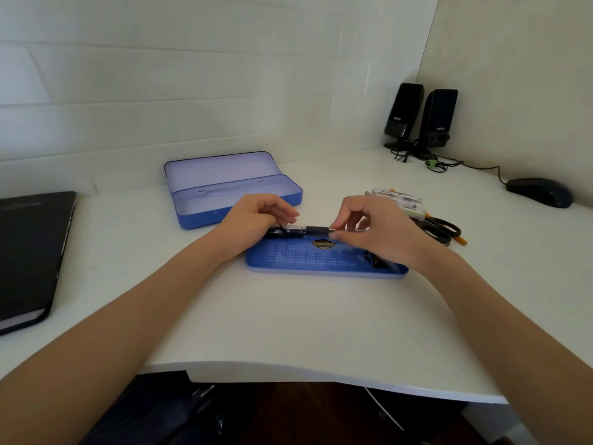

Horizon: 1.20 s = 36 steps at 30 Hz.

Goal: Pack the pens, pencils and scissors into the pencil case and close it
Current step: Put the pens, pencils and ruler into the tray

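Observation:
Both hands hold a black pen level above a flat blue tray. My left hand grips the pen's left end. My right hand pinches its right end between thumb and fingers. Behind my left hand the blue tin pencil case lies open, its lid tipped back and its inside bare. Black-handled scissors and an orange pencil lie to the right of my right hand, beside some white pens or markers.
A black folder lies at the left of the white desk. Two black speakers with cables stand in the back right corner, and a black mouse sits near the right wall. The desk's front edge curves just below my forearms.

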Available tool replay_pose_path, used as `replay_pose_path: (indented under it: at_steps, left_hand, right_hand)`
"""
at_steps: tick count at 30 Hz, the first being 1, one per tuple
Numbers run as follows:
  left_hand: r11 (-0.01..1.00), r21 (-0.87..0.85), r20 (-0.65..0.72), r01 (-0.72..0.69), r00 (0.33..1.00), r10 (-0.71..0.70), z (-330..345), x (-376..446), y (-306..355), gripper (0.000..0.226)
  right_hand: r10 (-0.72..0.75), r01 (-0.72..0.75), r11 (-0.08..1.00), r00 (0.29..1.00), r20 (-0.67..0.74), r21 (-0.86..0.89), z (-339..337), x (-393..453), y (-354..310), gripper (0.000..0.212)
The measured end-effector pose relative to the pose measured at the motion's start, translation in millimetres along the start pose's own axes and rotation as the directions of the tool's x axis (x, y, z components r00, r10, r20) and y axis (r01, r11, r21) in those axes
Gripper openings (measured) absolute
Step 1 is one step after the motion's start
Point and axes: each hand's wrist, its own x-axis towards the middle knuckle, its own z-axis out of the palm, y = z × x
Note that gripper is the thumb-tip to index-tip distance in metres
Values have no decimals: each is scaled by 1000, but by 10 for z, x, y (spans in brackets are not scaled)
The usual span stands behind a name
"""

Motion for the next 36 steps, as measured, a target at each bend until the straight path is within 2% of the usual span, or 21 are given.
replay_pose_path:
  at_steps: [3, 6, 9, 11, 14, 15, 17, 20, 24, 27, 31, 33, 36]
  left_hand:
    - [999, -48, 11, 5, 1000, -5, 6, -41, 59, 36]
    - [1000, -2, 118, -26, 993, 27, 31, -90, 90, 11]
    - [980, 173, 169, -103, 983, 74, 28, -78, 59, 17]
    - [980, 168, 158, -110, 984, 84, 22, -78, 74, 20]
    - [983, 151, 156, -104, 985, 80, 24, -83, 92, 23]
    - [984, 148, 158, -102, 984, 78, 26, -80, 91, 25]
    - [987, 134, 157, -93, 985, 72, 27, -82, 99, 30]
    - [989, 122, 158, -83, 985, 63, 15, -82, 103, 37]
    - [992, 104, 166, -74, 985, 56, 16, -87, 97, 43]
    - [995, 73, 171, -67, 984, 54, 13, -85, 83, 46]
    - [996, 53, 182, -67, 982, 57, 12, -73, 80, 46]
    - [997, 47, 181, -64, 982, 54, 11, -72, 85, 46]
    - [997, 45, 175, -61, 983, 52, 11, -77, 92, 45]
  right_hand:
    - [-37, 37, 999, 998, 43, 7, 50, -1, -26, 7]
    - [-88, 90, 996, 994, 71, -27, 136, 13, -49, 6]
    - [-72, 74, 995, 997, 40, -61, 112, 36, -39, 3]
    - [-18, 8, 995, 996, -90, -104, -4, 45, 4, 4]
    - [124, -197, 954, 946, -300, -225, -287, 16, 155, 2]
    - [195, -274, 929, 934, -301, -248, -379, -6, 224, 4]
    - [356, -399, 881, 913, -200, -252, -494, -61, 304, 8]
    - [494, -486, 805, 867, -69, -340, -472, -83, 349, 16]
    - [474, -522, 756, 853, -220, -395, -423, -57, 396, 5]
    - [484, -579, 699, 815, -317, -421, -463, -62, 460, 13]
    - [562, -631, 611, 771, -299, -478, -445, -47, 470, 25]
    - [562, -616, 627, 782, -272, -476, -432, -25, 478, 23]
    - [590, -623, 688, 779, -211, -372, -429, 8, 472, 17]
